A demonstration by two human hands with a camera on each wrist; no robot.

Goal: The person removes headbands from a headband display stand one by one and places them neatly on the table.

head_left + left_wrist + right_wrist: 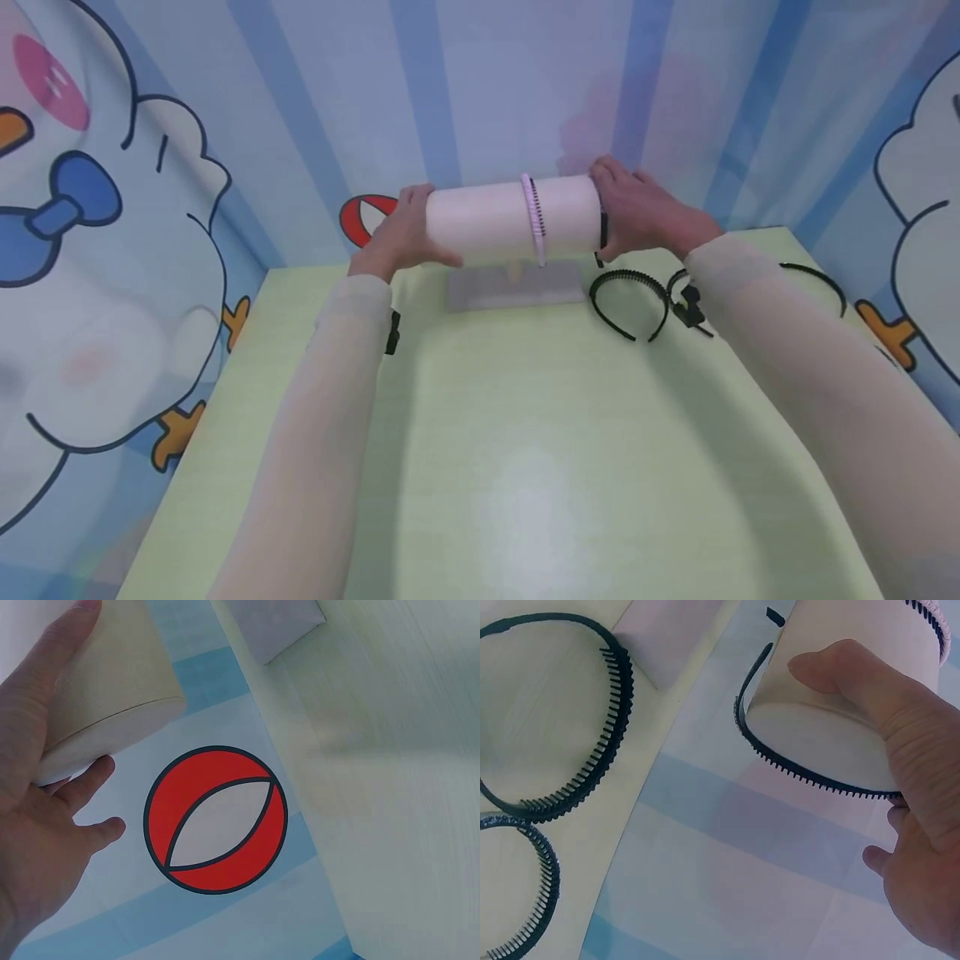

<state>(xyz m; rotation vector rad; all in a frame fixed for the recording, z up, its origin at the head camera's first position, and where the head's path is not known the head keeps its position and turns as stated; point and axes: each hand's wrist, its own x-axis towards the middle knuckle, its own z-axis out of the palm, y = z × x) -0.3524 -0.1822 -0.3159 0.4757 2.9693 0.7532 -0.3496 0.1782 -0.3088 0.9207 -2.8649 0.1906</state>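
A white horizontal roll (480,218) sits over a short post and flat base (487,290) at the table's back. My left hand (405,232) grips its left end, thumb along the front. In the left wrist view, the fingers of my left hand (45,825) spread past the end face. My right hand (637,204) holds the other end, thumb pressed on the roll (847,630) in the right wrist view. A black toothed headband (810,780) lies around that end, running under the fingers of my right hand (922,817). A pale pink headband (535,218) circles the roll nearer its middle.
Black toothed headbands (628,279) lie on the pale table (510,433) right of the base, one partly behind the right forearm. Another dark headband (817,273) rests farther right. A striped cartoon curtain (495,92) hangs close behind the roll.
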